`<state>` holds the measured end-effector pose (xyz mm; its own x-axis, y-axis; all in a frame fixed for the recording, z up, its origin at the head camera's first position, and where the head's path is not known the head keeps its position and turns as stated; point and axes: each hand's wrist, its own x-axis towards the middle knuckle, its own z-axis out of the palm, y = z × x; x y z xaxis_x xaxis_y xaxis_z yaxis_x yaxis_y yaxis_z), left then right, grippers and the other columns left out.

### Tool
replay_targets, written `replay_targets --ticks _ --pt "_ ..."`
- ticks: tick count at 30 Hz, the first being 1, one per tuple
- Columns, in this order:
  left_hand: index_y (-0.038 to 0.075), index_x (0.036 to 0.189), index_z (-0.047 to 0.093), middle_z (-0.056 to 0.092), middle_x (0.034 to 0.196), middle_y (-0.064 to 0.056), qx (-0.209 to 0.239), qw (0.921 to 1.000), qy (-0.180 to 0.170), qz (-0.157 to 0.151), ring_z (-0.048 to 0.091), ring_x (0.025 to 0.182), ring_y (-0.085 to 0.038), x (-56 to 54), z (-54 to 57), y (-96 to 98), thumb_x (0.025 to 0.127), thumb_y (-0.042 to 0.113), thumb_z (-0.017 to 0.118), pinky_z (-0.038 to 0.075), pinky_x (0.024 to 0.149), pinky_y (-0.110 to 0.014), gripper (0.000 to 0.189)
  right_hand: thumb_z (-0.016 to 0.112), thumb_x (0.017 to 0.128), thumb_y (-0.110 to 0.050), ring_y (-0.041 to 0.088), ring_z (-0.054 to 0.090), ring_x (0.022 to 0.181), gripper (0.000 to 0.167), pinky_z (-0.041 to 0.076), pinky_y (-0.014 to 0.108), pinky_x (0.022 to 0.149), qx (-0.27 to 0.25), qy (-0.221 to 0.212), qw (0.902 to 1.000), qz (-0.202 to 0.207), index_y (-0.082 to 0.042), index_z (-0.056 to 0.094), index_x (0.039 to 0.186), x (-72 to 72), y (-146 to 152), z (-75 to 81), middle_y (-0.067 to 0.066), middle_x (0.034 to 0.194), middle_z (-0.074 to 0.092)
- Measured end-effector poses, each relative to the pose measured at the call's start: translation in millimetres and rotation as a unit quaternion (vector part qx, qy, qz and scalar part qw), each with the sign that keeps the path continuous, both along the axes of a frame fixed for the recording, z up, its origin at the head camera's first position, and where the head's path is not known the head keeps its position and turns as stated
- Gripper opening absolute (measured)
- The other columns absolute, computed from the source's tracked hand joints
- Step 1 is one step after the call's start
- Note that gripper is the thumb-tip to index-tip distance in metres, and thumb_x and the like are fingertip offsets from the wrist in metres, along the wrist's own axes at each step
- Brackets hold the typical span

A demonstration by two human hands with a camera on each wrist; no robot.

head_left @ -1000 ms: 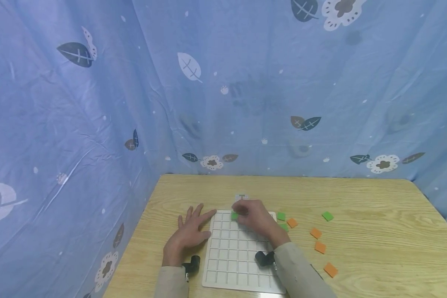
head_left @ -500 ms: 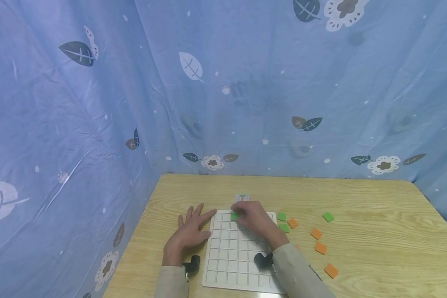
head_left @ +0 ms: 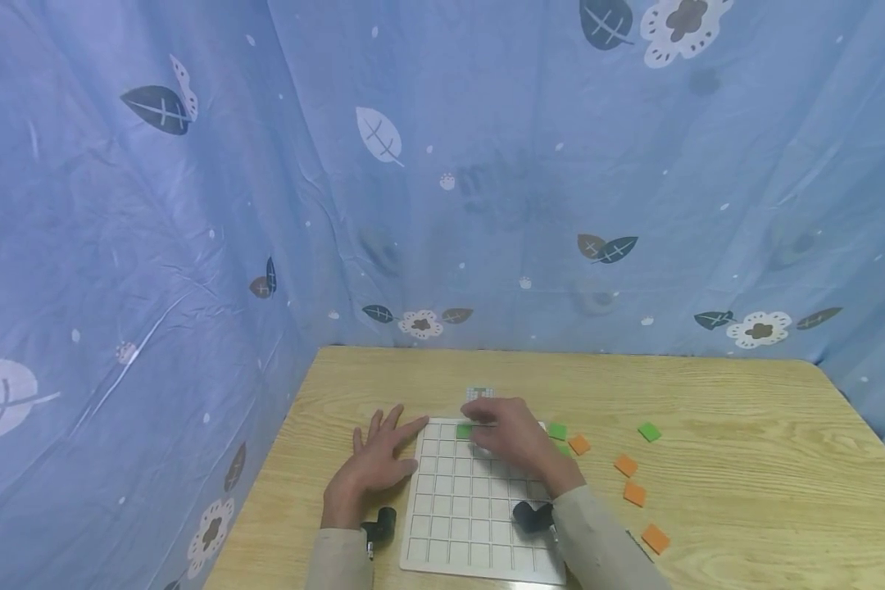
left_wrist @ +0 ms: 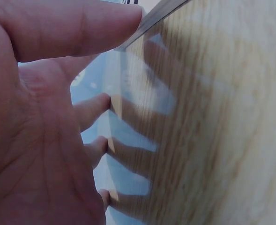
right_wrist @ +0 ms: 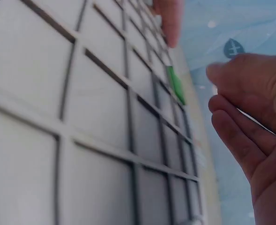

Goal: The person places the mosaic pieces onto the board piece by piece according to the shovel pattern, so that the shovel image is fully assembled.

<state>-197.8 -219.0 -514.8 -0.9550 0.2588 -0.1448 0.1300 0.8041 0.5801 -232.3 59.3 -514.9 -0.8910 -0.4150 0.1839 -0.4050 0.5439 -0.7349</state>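
A white gridded board (head_left: pixel 450 508) lies on the table. My left hand (head_left: pixel 372 467) rests at its left side with fingers spread, the index fingertip at the far left corner and the thumb at the edge. In the left wrist view the thumb (left_wrist: pixel 81 30) meets the board's edge. A green square tile (head_left: pixel 464 431) sits in the board's farthest row. Just right of it, my right hand (head_left: pixel 516 438) hovers over the far edge. The right wrist view shows its fingers (right_wrist: pixel 236 136) loosely bent, holding nothing visible, apart from the green in the grid (right_wrist: pixel 176 85).
Right of the board lie green tiles (head_left: pixel 557 431) and several orange tiles (head_left: pixel 634 493). Another green tile (head_left: pixel 649 431) lies farther right. A small printed grid card (head_left: pixel 479 393) is behind the board, partly hidden by the right hand. A blue patterned curtain (head_left: pixel 442 205) closes off the back and left.
My right hand has shifted slightly right, its thumb and fingers spreading away from the green tile, which shows more fully in the far row. My left hand stays put.
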Motion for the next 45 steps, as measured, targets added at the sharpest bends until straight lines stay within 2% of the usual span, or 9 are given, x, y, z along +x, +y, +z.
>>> replay_targets --ticks 10,21,26,27,31,34,40,45 --pt "0.029 0.163 0.055 0.023 0.182 -0.020 0.010 0.9999 0.001 0.006 0.003 0.168 -0.054 1.4 -1.8 -0.6 0.089 0.014 0.069 -0.006 0.126 -0.084 0.076 0.084 0.095 -0.019 0.024 0.077 0.118 0.042 0.063 0.052 0.104 -0.018 -0.011 0.9998 0.004 -0.015 0.077 0.137 15.3 43 20.5 -0.001 0.131 0.079" --pt "0.027 0.163 0.055 0.023 0.182 -0.020 0.017 0.9998 0.001 0.003 0.004 0.168 -0.054 3.2 -1.0 0.7 0.091 0.014 0.068 -0.006 0.126 -0.085 0.074 0.087 0.094 -0.023 0.028 0.079 0.116 0.042 0.064 0.054 0.100 -0.040 0.019 0.9987 -0.024 -0.017 0.078 0.134 35.1 103 21.7 -0.002 0.130 0.080" --pt "0.026 0.163 0.055 0.022 0.182 -0.020 0.019 0.9998 0.004 0.000 0.004 0.168 -0.054 3.3 -2.5 0.1 0.089 0.013 0.067 -0.006 0.126 -0.085 0.076 0.088 0.094 -0.022 0.030 0.079 0.115 0.040 0.065 0.046 0.100 -0.054 0.030 0.9976 -0.030 -0.018 0.078 0.132 44.8 128 22.1 -0.002 0.131 0.080" --pt "0.026 0.163 0.055 0.022 0.182 -0.020 0.019 0.9998 0.004 0.000 0.003 0.168 -0.054 3.3 -2.8 0.0 0.089 0.012 0.067 -0.006 0.126 -0.085 0.076 0.088 0.094 -0.021 0.028 0.079 0.115 0.039 0.065 0.042 0.101 -0.052 0.032 0.9976 -0.033 -0.019 0.078 0.132 46.1 134 21.9 -0.002 0.131 0.079" --pt "0.026 0.163 0.055 0.022 0.182 -0.020 0.020 0.9998 0.005 0.001 0.003 0.168 -0.054 3.3 -2.8 -0.1 0.089 0.013 0.067 -0.006 0.126 -0.085 0.076 0.089 0.093 -0.025 0.024 0.079 0.117 0.040 0.065 0.038 0.101 -0.030 0.029 0.9976 -0.056 -0.024 0.078 0.132 50.5 156 23.1 -0.004 0.131 0.079" --pt "0.027 0.163 0.055 0.022 0.182 -0.020 0.017 0.9998 0.005 0.001 0.003 0.168 -0.054 3.4 -2.6 0.0 0.090 0.013 0.068 -0.005 0.126 -0.085 0.076 0.089 0.093 -0.026 0.021 0.078 0.117 0.042 0.066 0.040 0.099 -0.006 0.035 0.9972 -0.066 -0.021 0.078 0.133 53.3 175 26.0 -0.003 0.131 0.080" --pt "0.026 0.163 0.055 0.022 0.182 -0.020 0.018 0.9998 0.003 0.002 0.003 0.168 -0.054 4.1 -1.0 0.7 0.090 0.013 0.067 -0.006 0.126 -0.085 0.075 0.090 0.091 -0.021 0.004 0.076 0.112 0.044 0.067 0.035 0.090 0.031 0.070 0.9945 -0.072 -0.017 0.078 0.133 54.5 209 31.0 0.003 0.130 0.080" --pt "0.026 0.163 0.054 0.022 0.182 -0.020 0.015 0.9999 0.005 0.000 0.003 0.168 -0.054 4.2 -1.3 0.0 0.091 0.014 0.067 -0.006 0.126 -0.085 0.074 0.090 0.091 -0.020 0.006 0.077 0.110 0.044 0.066 0.032 0.090 0.051 0.073 0.9927 -0.081 -0.015 0.078 0.133 51.1 231 26.9 0.003 0.129 0.080"
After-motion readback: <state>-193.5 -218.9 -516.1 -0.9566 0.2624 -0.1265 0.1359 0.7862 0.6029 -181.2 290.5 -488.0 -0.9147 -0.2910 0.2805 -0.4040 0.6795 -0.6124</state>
